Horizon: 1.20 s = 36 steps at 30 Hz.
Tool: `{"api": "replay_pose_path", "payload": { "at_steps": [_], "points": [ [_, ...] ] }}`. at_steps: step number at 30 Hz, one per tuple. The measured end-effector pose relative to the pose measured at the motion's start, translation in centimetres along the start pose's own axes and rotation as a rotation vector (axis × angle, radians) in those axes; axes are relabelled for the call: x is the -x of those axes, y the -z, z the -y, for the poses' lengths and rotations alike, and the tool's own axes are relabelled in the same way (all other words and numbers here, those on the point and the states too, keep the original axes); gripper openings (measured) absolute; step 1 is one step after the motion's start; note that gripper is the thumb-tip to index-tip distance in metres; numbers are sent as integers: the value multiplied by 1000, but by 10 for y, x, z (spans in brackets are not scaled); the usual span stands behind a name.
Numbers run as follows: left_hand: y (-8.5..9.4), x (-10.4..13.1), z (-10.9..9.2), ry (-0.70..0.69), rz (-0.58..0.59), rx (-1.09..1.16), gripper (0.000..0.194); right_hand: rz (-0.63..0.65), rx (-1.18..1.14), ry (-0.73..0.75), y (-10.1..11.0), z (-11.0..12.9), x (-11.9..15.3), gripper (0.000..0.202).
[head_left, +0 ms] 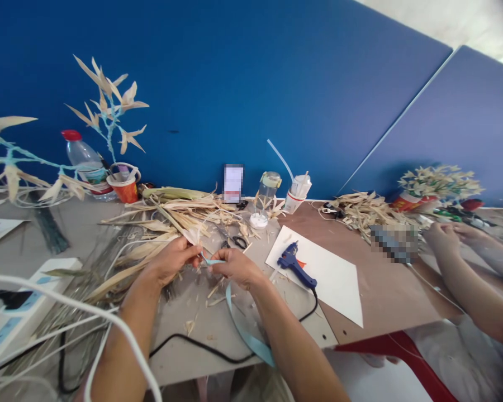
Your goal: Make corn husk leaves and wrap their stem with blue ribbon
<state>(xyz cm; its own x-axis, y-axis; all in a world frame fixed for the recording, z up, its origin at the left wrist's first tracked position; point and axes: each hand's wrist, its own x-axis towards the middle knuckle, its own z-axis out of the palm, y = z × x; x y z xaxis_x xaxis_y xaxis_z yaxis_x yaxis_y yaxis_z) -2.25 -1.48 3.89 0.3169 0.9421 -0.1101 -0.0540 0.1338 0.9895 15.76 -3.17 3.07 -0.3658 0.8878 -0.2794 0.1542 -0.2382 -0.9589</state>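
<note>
My left hand point(178, 258) pinches the base of a pale husk flower point(194, 235) above the middle of the table. Close on its right, my right hand point(233, 267) is closed on a light blue ribbon point(240, 324). A short stretch of the ribbon runs between the two hands at the flower's base, and its long tail hangs past my right wrist over the table's front edge. Behind my hands lie black-handled scissors point(239, 242). A blue glue gun point(297, 266) rests on a white board point(339, 285) to the right.
Dry husks point(193, 209) spread behind and left of my hands. A white power strip point(29, 312) and cables lie at the left. A bottle point(88, 164), a clear jar point(268, 190) and paper cups point(295, 201) stand behind. Another person's hands point(448, 237) are at the far right.
</note>
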Motion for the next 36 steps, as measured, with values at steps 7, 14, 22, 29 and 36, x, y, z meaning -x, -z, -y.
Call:
{"api": "replay_pose_path", "payload": {
  "at_steps": [7,14,22,29,36],
  "points": [
    [-4,-3,-2,9,-98,188,25,86,-44,-29,-2,1,0,15],
    [-7,-10,5,-37,-271,84,32,-45,64,35,-20,-3,-1,14],
    [-11,-12,6,-35,-306,122,34,-35,-393,-22,-29,0,-3,31],
    [-18,-14,6,-36,-277,108,35,-154,-452,-75,-32,-4,-8,28],
    [-21,-10,10,80,-96,392,32,-109,-470,-46,-29,0,-6,27]
  ]
}}
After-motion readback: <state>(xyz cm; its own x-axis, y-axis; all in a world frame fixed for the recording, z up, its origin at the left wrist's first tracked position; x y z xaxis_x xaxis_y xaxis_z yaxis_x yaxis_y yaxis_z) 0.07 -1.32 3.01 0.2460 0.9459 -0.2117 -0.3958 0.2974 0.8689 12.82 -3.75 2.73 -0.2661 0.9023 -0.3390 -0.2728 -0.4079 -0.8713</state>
